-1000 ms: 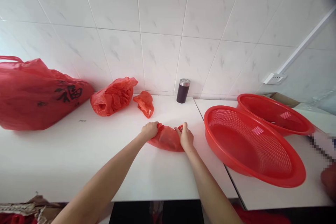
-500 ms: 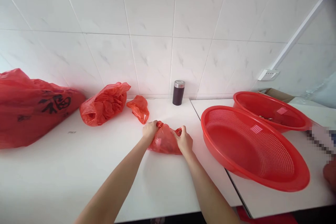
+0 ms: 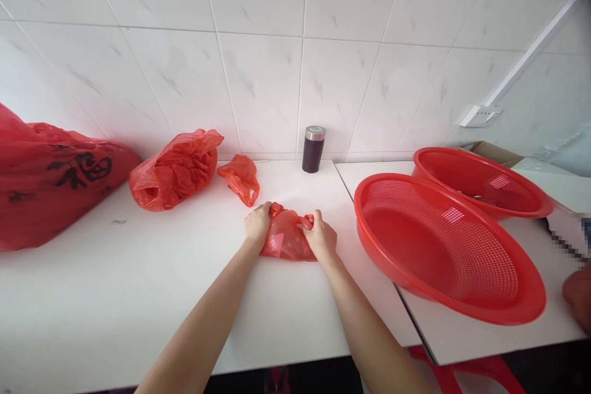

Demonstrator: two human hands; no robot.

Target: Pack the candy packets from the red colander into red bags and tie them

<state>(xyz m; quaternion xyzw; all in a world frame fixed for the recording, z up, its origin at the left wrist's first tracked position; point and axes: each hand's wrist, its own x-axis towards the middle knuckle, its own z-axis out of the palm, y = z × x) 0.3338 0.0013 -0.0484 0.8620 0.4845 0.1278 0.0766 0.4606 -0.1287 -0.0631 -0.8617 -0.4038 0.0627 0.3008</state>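
A small red plastic bag (image 3: 290, 240) rests on the white table, bulging with contents I cannot make out through its thin film. My left hand (image 3: 258, 221) is closed on the bag's gathered upper left corner. On the opposite side, my right hand (image 3: 321, 234) pinches the upper right corner between thumb and fingers. Just behind my left hand lies a small crumpled red bag (image 3: 241, 177). Farther left is a bigger bundle of red plastic bags (image 3: 175, 172).
A large red bag with black characters (image 3: 60, 184) fills the left side. A dark tumbler (image 3: 313, 151) stands by the tiled wall. On the right, a red perforated basket (image 3: 415, 246) sits before a second red basket (image 3: 480, 181). Part of a person (image 3: 577, 295) shows at the right edge.
Both hands still grip the small bag's corners, which now sit slightly closer together. The bag's top looks more bunched. The whole view has tilted down a little.
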